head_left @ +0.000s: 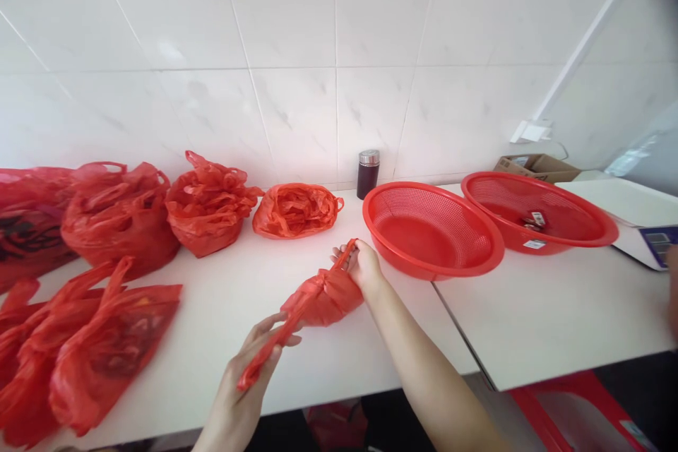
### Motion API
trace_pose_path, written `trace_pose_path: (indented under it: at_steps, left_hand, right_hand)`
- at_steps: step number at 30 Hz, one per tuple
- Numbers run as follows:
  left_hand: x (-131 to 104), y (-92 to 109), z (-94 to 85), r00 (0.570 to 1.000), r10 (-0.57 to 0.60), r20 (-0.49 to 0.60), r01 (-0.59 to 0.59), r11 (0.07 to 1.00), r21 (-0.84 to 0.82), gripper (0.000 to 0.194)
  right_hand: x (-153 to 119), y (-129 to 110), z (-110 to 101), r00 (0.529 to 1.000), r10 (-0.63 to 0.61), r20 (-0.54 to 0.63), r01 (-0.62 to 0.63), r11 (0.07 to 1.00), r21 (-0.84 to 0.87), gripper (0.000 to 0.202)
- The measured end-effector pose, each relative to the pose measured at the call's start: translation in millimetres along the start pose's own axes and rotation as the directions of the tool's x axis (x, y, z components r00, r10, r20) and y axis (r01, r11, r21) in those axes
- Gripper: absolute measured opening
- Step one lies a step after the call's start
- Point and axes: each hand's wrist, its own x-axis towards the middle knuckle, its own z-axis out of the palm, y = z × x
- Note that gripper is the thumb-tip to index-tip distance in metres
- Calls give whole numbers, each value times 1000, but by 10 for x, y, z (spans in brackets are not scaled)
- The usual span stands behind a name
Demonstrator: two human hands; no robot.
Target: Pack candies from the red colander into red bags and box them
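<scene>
Between my hands a filled red plastic bag (328,300) rests on the white table (212,339), its two handles drawn apart. My left hand (254,360) grips one twisted handle, which runs across the fingers toward the near side. At the bag's far right corner, my right hand (360,261) pinches the other handle. What the bag holds is hidden by the plastic. Just beyond my right hand stands a red perforated plastic basin (424,236). A flattened red bag (296,210) lies behind, toward the wall.
Several red bags (121,215) crowd the table's left side. A dark lidded tumbler (368,175) stands by the wall. At right are a second red basin (540,208) with small items, a cardboard box (540,167) and a scale (630,205). A red stool (572,409) sits below the table.
</scene>
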Motion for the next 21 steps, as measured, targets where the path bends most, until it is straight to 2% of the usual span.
trace_pose_path:
  at_steps: [2,4,8,11,13,16,21]
  left_hand:
    - [-17,28,59,999,33,-22,-33,999,-42,35]
    - [75,48,120,994,81,-76,-86,994,-63,36]
    - [412,12,265,968,173,-180,-184,982,-44,37]
    - [602,-37,400,982,150,-118,-153,988,-18,35]
    - [663,-74,471,991,118,-62,-117,993,27,34]
    - [702,-174,516,993,116,-11,-115,991,66,36]
    - [770,-415,492,994,110,19,-111,991,74,41]
  right_hand:
    - [47,54,59,999,-52,-15,50,992,-115,21]
    - [8,74,107,991,-134,-9,128,959,-252,20]
    - [-296,124,126,951,-301,72,290,787,-544,19]
    - [-513,237,76,925,-353,136,342,624,-703,21]
    - [-549,306,14,919,-359,159,343,537,-770,25]
    - [-442,334,-104,920,-354,167,321,437,-840,30]
    - [-150,291,-236,926,-343,157,268,308,-913,31]
